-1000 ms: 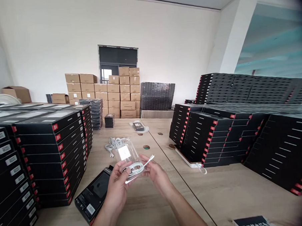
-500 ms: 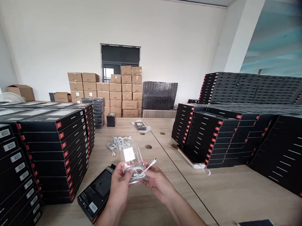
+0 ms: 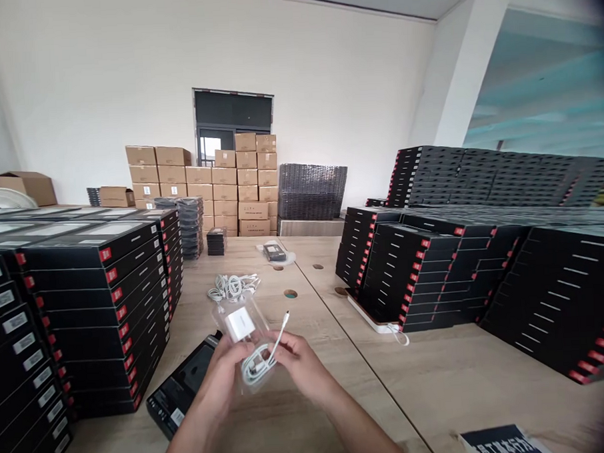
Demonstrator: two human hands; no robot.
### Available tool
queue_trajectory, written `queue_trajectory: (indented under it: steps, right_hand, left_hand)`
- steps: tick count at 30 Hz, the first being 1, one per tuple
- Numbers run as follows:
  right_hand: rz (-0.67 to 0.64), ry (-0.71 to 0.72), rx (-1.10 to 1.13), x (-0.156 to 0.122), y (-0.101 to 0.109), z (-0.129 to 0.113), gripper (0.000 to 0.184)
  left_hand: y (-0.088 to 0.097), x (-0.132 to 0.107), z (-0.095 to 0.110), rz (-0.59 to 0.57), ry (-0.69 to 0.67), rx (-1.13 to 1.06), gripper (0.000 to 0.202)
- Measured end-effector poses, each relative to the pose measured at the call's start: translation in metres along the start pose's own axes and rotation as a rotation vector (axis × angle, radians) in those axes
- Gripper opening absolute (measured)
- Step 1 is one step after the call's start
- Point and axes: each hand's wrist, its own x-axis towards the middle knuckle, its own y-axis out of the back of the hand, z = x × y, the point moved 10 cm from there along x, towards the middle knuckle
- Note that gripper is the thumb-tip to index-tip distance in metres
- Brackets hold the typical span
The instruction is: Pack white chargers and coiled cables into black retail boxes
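Note:
A clear plastic tray is held over the table, tilted, with a white charger plug in its upper part. Along the tray's left side, my left hand grips it with the thumb on top. A coiled white charging cable lies in the tray's lower part. My right hand pinches this cable at the right, and the cable's connector end sticks up past the thumb. Some of the right fingers are hidden. Beside my left forearm rests a black box, partly covered by that arm.
A bundle of white cables lies beyond the tray. Black boxes stand in tall stacks at the left and right. A small wrapped black item lies farther back. Cardboard cartons are piled by the wall.
The tray has come down a little and to the left, and tilted with its plug end leftward. The cable coil shows more fully now. The view has turned slightly right.

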Motion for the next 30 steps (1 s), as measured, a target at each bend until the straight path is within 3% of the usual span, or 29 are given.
queue_trajectory:
  steps: [4, 11, 21, 25, 30]
  right_hand:
    - [0.078, 0.006, 0.092, -0.003, 0.004, -0.003, 0.038]
    - [0.277, 0.032, 0.209, -0.004, 0.028, -0.009, 0.034]
    - [0.406, 0.09, 0.23, -0.011, 0.029, -0.014, 0.027]
    - [0.455, 0.238, 0.036, -0.017, 0.032, -0.03, 0.022]
    - [0.417, 0.447, -0.58, -0.022, 0.017, -0.06, 0.022]
  left_hand:
    - [0.002, -0.004, 0.015, 0.04, -0.087, -0.158, 0.053]
    - [0.003, -0.004, 0.023, 0.036, -0.18, -0.125, 0.07]
    - [-0.003, -0.004, 0.018, 0.015, -0.191, 0.011, 0.064]
    - [-0.007, -0.003, 0.011, 0.003, -0.173, -0.01, 0.064]
    - [-0.025, -0.006, 0.003, -0.078, -0.112, -0.063, 0.056]
